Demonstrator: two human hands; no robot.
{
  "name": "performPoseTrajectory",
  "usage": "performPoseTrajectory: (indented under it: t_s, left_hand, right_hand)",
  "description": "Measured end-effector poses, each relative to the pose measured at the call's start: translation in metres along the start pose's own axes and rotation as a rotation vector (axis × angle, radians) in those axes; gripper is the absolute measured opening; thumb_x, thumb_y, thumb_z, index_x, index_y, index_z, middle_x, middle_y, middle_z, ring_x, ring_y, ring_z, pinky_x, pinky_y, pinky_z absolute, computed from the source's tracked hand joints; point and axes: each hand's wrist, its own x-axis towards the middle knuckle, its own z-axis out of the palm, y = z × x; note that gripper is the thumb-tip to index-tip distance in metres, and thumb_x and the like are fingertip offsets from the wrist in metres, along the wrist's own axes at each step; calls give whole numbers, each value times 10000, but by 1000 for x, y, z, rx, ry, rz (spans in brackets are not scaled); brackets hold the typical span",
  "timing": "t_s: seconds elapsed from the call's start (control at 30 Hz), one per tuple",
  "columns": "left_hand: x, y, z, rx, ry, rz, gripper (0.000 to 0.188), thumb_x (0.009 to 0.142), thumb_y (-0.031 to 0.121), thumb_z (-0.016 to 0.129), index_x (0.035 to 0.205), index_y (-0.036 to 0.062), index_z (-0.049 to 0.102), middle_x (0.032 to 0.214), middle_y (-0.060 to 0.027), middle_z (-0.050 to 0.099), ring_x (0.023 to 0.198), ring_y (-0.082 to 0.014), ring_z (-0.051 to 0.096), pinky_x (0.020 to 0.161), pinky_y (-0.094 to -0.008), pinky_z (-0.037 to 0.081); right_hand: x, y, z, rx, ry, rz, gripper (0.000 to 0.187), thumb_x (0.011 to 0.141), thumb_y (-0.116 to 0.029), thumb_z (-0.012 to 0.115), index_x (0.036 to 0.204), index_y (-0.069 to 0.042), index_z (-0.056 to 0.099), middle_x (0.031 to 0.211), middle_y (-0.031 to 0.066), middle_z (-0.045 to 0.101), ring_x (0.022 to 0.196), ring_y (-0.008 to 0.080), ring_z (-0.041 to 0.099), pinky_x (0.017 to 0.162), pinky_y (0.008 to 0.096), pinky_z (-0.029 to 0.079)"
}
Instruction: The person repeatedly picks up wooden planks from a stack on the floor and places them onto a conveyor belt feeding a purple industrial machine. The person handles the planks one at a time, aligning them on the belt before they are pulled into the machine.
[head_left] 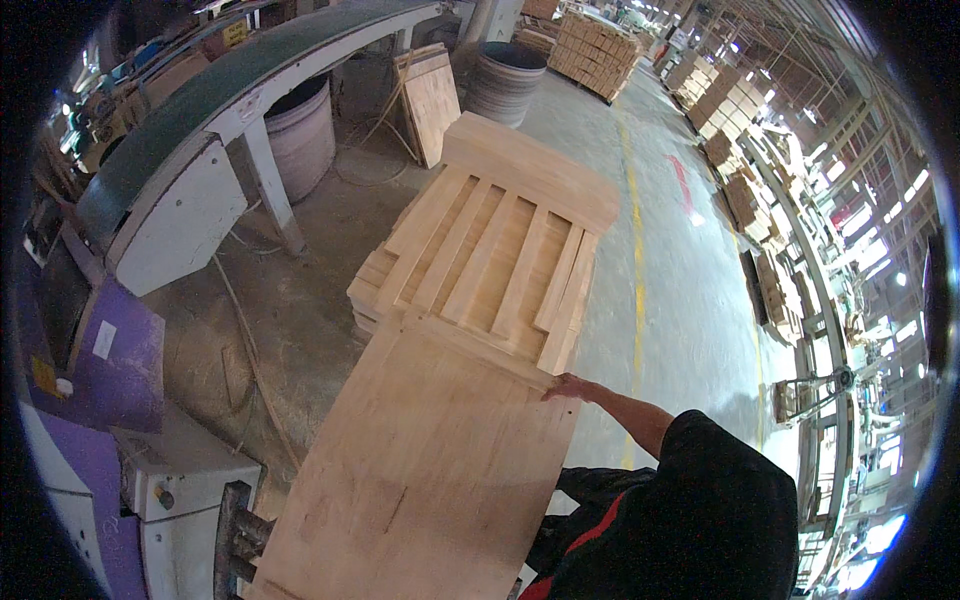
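Observation:
My right hand (567, 387), at the end of a bare forearm from a black short sleeve, is closed at the far right corner of a wide wooden panel (420, 460). Its fingers bend over the edge there; their undersides are hidden. The pale, flat panel slopes from the lower edge of the view up to a stack of wooden pieces. On top of that stack lies a slatted wooden frame (490, 260) with a broad curved-edged board (530, 170) across its far end. My left hand is out of view.
A green-belted conveyor (250, 60) curves along the left, with a purple machine (115, 350) nearer me. Two drums (300, 140) and a leaning wooden board (428, 105) stand behind the stack. A cable (255, 370) lies on the floor. Stacked timber (595, 55) stands farther off.

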Motion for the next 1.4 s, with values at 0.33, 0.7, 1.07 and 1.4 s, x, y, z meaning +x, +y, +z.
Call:
performPoseTrajectory:
  t_s: [0.33,0.7,1.07,1.4]
  left_hand:
    - [1,12,-7,59,2,21,389,861,292,515,1187,86,568,1048,-180,616,874,-312,590,752,-425,471]
    - [-5,6,-17,52,9,29,428,859,362,511,1188,94,567,1026,-186,628,845,-315,609,719,-425,483]
    - [-37,185,-42,16,170,133,352,889,419,464,1154,218,577,943,-189,638,877,-366,616,735,-495,459]
    - [-14,489,-29,-526,90,340,619,794,578,498,988,15,667,952,-211,652,940,-369,599,832,-447,431]
  right_hand:
    - [10,35,14,-23,156,-43,547,624,-401,783,1024,-45,670,1009,107,640,963,231,595,817,365,482]
    - [-33,85,-48,-95,200,-302,388,700,-334,759,942,-41,679,798,57,651,742,180,617,693,347,513]
    - [-110,209,-112,651,606,-263,336,780,-334,644,883,-77,455,755,23,509,647,152,525,580,351,471]
    - [-104,207,-89,1018,739,-173,248,784,-223,613,925,-89,459,738,-21,431,535,80,396,435,237,321]
